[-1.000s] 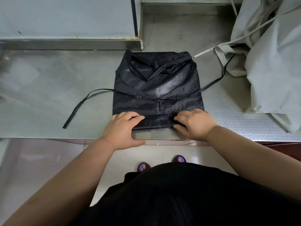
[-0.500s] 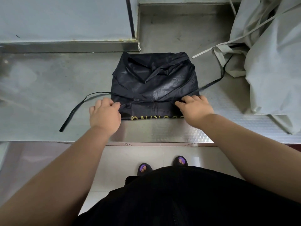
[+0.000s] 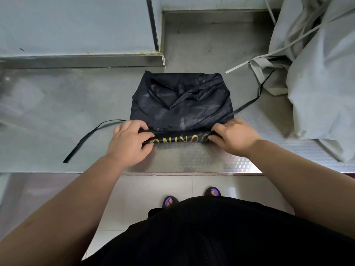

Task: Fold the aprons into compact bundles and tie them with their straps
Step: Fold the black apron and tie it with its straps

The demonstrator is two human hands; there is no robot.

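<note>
Black apron (image 3: 182,104): lies folded into a rough square in the middle of the steel counter (image 3: 48,112), its near edge turned into a narrow roll (image 3: 180,139) showing gold lettering.
Left hand (image 3: 128,139): fingers and thumb curl round the roll's left end.
Right hand (image 3: 234,137): pinches the right end, fingers bent over the top.
Risk, roll: the glossy fabric looks slippery, so uneven pressure from the two hands would likely skew the roll or let it spring open.
Risk, straps: the left strap (image 3: 83,140) trails loose across the counter. The right strap (image 3: 247,104) runs towards the grey aprons (image 3: 322,83), and rolling onward may drag or snag it there.
In the way: the grey pile crowds the right side, and a raised ledge (image 3: 80,60) bounds the counter behind.
</note>
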